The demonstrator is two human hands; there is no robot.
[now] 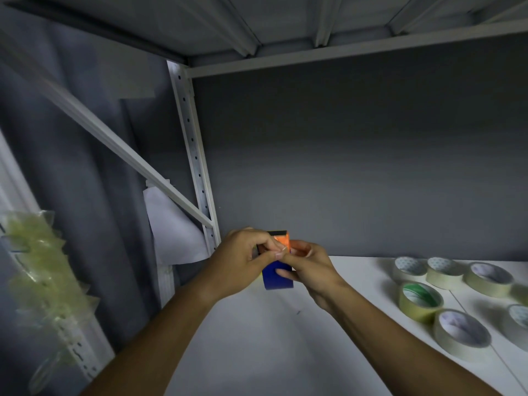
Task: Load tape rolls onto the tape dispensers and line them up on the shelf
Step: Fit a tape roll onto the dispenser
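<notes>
A small tape dispenser point(278, 277), blue in the body with an orange part at its top, is held up over the white shelf point(257, 338) by both hands, at the centre of the view. The left hand point(243, 264) is curled around the dispenser's left side, and its thumb and forefinger are pinched at the orange top, where a thin strip of tape appears to be handled; the strip itself is too small to be made out with certainty. The right hand point(307, 267) is wrapped round the right side, with a fingertip pressed on the blue face. At about four o'clock from the hands, several tape rolls point(420, 301) are laid flat on the shelf, well apart from the dispenser. The dispenser is judged to be light, stiff plastic, best gripped by its flat sides, clear of any cutting edge at the top. The rolls are expected to be light and firm, with a hollow core through which they can be taken; the loose end is likely to be sticky and to cling to the fingers. At nine o'clock, a pale greenish clump of plastic point(37, 264) is hung from a post.
</notes>
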